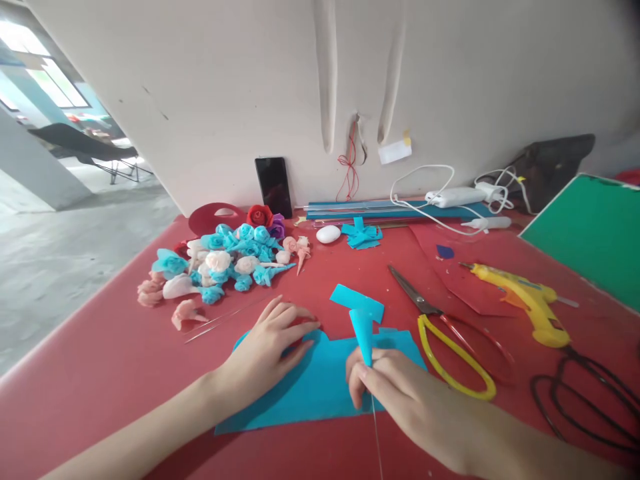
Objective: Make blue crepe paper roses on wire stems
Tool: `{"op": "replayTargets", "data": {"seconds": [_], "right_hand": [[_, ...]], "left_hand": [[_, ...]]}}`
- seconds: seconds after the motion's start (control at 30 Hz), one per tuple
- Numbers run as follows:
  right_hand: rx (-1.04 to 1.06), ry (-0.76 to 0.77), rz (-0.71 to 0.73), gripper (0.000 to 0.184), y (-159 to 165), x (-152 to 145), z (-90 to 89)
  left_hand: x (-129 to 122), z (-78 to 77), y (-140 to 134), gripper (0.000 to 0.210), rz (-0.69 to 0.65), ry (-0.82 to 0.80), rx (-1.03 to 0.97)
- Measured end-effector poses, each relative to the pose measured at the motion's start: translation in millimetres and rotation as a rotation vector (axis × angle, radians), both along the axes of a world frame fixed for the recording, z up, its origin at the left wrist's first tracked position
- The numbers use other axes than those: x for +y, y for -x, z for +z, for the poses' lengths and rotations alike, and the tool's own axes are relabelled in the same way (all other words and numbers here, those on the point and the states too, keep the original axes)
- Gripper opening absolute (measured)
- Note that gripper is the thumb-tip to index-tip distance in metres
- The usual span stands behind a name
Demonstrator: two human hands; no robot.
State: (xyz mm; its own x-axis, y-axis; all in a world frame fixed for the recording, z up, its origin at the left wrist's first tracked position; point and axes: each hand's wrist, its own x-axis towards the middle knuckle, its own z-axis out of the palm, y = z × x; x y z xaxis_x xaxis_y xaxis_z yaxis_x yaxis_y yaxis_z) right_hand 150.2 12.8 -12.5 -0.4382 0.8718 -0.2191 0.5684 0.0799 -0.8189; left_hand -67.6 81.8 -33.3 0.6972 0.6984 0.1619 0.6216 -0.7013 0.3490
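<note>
In my right hand (pixel 390 380) is a small blue paper cone (pixel 362 330), pinched at its narrow end, with its wide end up. A thin wire (pixel 377 433) runs down from the cone toward the front of the table. My left hand (pixel 280 337) rests with fingers spread on a larger blue paper sheet (pixel 300 393) and holds nothing. Just beyond the right hand lies a cut blue paper strip (pixel 355 301), partly behind the cone. Scissors (pixel 440 333) with one yellow and one red handle lie open to the right of the sheet.
Blue, white and pink paper flowers (pixel 225 260) are heaped at the left. A yellow glue gun (pixel 530 300) with a black cord lies right. Farther back are a white egg-shaped piece (pixel 329 234), blue paper scraps (pixel 361 235), a phone (pixel 274 187) against the wall and a white power strip (pixel 457 197).
</note>
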Motion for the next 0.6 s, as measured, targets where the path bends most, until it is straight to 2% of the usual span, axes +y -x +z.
{"op": "replayTargets", "data": {"seconds": [0.33,0.5,0.6], "right_hand": [[-0.004,-0.055,0.025,0.044,3.9,-1.2,-3.3],[-0.029,-0.015,-0.014,0.05,6.1,0.6,-0.1],[-0.022,0.002,-0.009,0.047,6.7,0.8,1.6]], "left_hand": [[-1.6,-10.1,5.6,0.019,-0.03,-0.089,-0.096],[-0.5,-13.6,8.6,0.019,-0.067,-0.127,-0.135],[0.2,-13.2,9.1,0.017,-0.08,-0.111,-0.159]]}}
